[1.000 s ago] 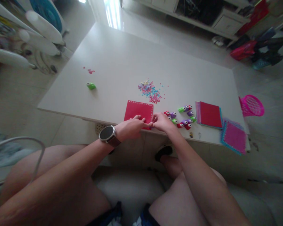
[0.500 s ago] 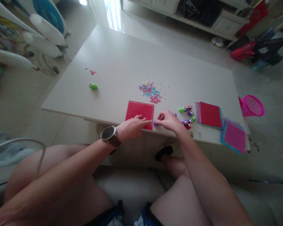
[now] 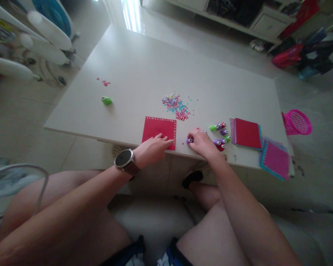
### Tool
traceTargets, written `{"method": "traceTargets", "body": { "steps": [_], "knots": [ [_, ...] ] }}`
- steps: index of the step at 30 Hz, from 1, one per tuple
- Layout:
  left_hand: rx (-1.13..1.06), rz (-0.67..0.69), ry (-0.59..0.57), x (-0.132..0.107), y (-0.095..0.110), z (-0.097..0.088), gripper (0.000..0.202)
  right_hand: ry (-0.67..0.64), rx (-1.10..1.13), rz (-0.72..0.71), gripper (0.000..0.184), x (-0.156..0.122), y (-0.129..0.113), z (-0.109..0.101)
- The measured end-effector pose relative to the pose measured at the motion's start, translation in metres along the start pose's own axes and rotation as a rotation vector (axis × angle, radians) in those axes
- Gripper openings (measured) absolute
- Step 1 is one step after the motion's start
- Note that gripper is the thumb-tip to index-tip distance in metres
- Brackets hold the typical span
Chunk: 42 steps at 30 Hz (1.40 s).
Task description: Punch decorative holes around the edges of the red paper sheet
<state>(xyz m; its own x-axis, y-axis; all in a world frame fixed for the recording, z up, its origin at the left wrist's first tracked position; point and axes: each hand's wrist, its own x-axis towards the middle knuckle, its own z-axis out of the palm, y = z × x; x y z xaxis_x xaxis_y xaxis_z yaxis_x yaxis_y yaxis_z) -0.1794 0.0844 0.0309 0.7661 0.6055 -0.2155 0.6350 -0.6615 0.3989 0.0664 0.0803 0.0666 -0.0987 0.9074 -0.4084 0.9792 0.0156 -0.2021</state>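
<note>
A red paper square with small holes punched along its edge lies near the front edge of the white table. My left hand, with a watch on the wrist, rests flat on the paper's near right corner, fingers stretched out. To the right of the paper, my right hand is closed on a small purple punch standing on the table. It sits at the left end of a cluster of small purple, red and green punches.
A pile of coloured paper bits lies behind the paper. A lone green punch and a few red bits are at the left. Paper stacks lie at the right, with a pink basket off the table's edge.
My right hand drew away from the red paper's right edge with the purple punch and moved right, toward the cluster. My left hand stayed on the paper.
</note>
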Motion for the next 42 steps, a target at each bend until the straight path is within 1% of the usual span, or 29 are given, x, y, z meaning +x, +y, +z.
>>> {"method": "traceTargets", "body": {
  "steps": [3,6,8,10,15,17,20,21,23,26,28,30,31,33,35,36,39,42],
  "knots": [
    [0.021,-0.026,-0.009,0.0,0.0,-0.002,0.063,0.02,-0.014,0.028,0.031,-0.001,0.004,0.0],
    [0.037,-0.029,-0.026,0.0,0.001,-0.003,0.062,0.026,0.068,-0.016,0.038,0.0,0.0,0.0],
    [0.044,-0.022,-0.035,0.0,0.002,-0.004,0.062,-0.01,0.135,-0.045,0.038,0.0,-0.006,-0.002],
    [0.049,-0.021,-0.039,0.0,0.003,-0.004,0.062,-0.058,0.177,-0.048,0.034,0.001,-0.011,-0.004],
    [0.057,-0.014,-0.03,0.0,0.001,0.0,0.063,-0.111,0.203,-0.027,0.034,0.001,-0.013,-0.002],
    [0.064,-0.01,-0.027,0.001,0.001,0.002,0.062,-0.074,0.207,-0.033,0.043,0.001,-0.011,0.0],
    [0.08,-0.011,-0.026,0.002,0.001,0.002,0.06,0.067,0.225,-0.043,0.065,0.002,-0.009,0.002],
    [0.085,-0.012,-0.025,0.001,0.002,0.002,0.06,0.101,0.229,-0.038,0.067,0.002,-0.009,0.002],
    [0.09,-0.02,-0.025,0.001,0.003,0.0,0.06,0.107,0.239,-0.023,0.059,0.002,-0.01,0.0],
    [0.086,-0.028,-0.036,0.001,0.005,-0.003,0.061,0.006,0.258,-0.025,0.04,0.002,-0.011,-0.002],
    [0.086,-0.024,-0.045,0.001,0.006,-0.004,0.06,-0.064,0.268,-0.025,0.033,0.002,-0.011,-0.001],
    [0.094,-0.019,-0.055,0.001,0.006,-0.005,0.06,-0.094,0.271,-0.015,0.034,0.002,-0.012,0.001],
    [0.099,-0.018,-0.058,0.001,0.006,-0.005,0.059,-0.078,0.262,-0.01,0.037,0.001,-0.012,0.001],
    [0.104,-0.021,-0.061,0.001,0.006,-0.005,0.058,-0.003,0.228,0.001,0.048,0.0,-0.013,0.0],
    [0.099,-0.03,-0.056,0.0,0.007,-0.005,0.059,0.072,0.199,0.006,0.054,-0.001,-0.014,-0.002],
    [0.093,-0.036,-0.053,0.0,0.007,-0.005,0.059,0.087,0.195,0.007,0.054,-0.002,-0.014,-0.004],
    [0.078,-0.049,-0.053,-0.001,0.009,-0.007,0.061,0.076,0.185,0.014,0.05,-0.002,-0.015,-0.006],
    [0.079,-0.048,-0.063,-0.001,0.01,-0.008,0.06,0.017,0.125,0.006,0.041,-0.003,-0.018,-0.007]
  ]
}}
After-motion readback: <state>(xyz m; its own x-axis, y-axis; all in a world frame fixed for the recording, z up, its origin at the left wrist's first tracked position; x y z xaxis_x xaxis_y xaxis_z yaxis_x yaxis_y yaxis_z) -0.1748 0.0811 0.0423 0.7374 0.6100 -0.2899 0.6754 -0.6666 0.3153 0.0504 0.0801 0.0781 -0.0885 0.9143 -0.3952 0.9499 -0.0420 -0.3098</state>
